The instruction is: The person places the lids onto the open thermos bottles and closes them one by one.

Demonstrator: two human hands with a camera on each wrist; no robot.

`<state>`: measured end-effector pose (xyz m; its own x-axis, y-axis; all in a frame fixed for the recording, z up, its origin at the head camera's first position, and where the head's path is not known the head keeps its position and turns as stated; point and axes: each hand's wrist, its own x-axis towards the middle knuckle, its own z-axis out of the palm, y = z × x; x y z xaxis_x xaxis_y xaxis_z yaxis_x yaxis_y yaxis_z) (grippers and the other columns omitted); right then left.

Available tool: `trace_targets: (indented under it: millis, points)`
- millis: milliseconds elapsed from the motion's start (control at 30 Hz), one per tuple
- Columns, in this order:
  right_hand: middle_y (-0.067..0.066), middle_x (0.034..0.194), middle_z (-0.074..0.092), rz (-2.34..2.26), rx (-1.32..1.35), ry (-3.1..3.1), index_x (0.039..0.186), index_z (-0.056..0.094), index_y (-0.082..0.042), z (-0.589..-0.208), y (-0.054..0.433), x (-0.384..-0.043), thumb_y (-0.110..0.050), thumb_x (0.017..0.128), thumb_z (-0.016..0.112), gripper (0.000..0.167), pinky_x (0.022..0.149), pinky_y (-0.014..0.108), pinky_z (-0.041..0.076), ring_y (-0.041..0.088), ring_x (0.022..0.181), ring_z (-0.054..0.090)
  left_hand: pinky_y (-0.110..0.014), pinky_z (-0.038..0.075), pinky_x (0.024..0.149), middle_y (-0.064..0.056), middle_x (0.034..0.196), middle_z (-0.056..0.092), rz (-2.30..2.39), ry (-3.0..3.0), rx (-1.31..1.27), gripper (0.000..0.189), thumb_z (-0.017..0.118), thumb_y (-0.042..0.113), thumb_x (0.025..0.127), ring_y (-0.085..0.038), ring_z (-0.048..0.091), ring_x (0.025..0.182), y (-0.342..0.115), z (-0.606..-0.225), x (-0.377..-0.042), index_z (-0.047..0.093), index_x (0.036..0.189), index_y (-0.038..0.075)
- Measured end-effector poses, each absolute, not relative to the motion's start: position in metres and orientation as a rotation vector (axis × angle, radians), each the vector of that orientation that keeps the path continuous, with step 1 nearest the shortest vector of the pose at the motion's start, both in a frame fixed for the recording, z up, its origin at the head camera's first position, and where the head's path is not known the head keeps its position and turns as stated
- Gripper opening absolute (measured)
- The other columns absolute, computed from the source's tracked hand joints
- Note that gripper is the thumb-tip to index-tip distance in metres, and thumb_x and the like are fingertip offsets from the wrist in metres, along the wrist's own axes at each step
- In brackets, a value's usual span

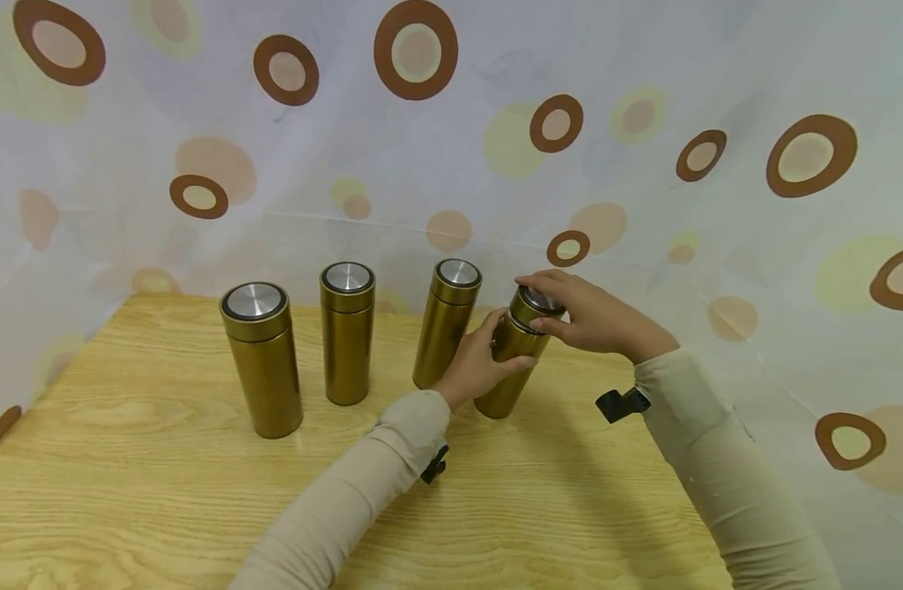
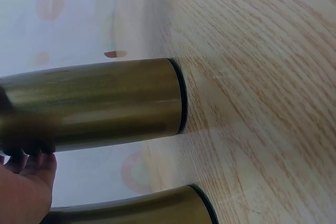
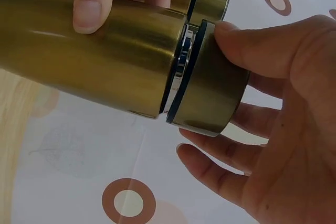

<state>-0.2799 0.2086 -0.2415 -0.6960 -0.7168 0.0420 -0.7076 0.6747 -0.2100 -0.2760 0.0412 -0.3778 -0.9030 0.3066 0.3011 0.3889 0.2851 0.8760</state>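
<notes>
At the right end of a row of gold thermos flasks, my left hand (image 1: 475, 366) grips the body of one thermos flask (image 1: 501, 399) with the thumb across its front. My right hand (image 1: 595, 318) holds that flask's lid (image 3: 212, 85) from above, thumb and fingers around its rim. In the right wrist view a tilted gap stands between lid and body, and a strip of silver neck (image 3: 181, 69) shows in it. In the left wrist view the flask's dark-edged base is at the wooden tabletop. The inside of the flask is hidden.
Three more gold flasks stand upright with silver-topped lids on: a left one (image 1: 263, 377), a middle one (image 1: 347, 352) and one close beside my left hand (image 1: 444, 332). Behind the wooden table (image 1: 164, 483) hangs a white sheet (image 1: 481, 49) with brown ring patterns.
</notes>
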Motion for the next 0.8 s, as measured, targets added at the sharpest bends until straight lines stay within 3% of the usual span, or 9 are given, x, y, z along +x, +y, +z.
trace_targets:
  millis: [367,800]
  points:
    - [0.022,0.141,0.042,-0.277,-1.231,2.801,0.146,0.038,-0.002,-0.239,0.207,-0.280,-0.013,0.096,0.060,0.056,0.096,0.051,0.046,0.036,0.121,0.050,-0.037,0.043,0.103,-0.009,0.141,0.049,-1.709,-2.449,-0.668,0.081,0.074,0.033,0.085,-0.023,0.053,0.123,0.041,-0.380,-0.275,0.028,0.149,0.014]
    - [0.019,0.142,0.045,-0.248,-1.215,2.791,0.144,0.040,-0.003,-0.230,0.203,-0.280,-0.012,0.096,0.060,0.053,0.099,0.053,0.043,0.035,0.124,0.048,-0.039,0.043,0.103,-0.009,0.143,0.046,-1.731,-2.439,-0.674,0.083,0.073,0.036,0.085,-0.024,0.051,0.125,0.040,-0.381,-0.276,0.026,0.150,0.015]
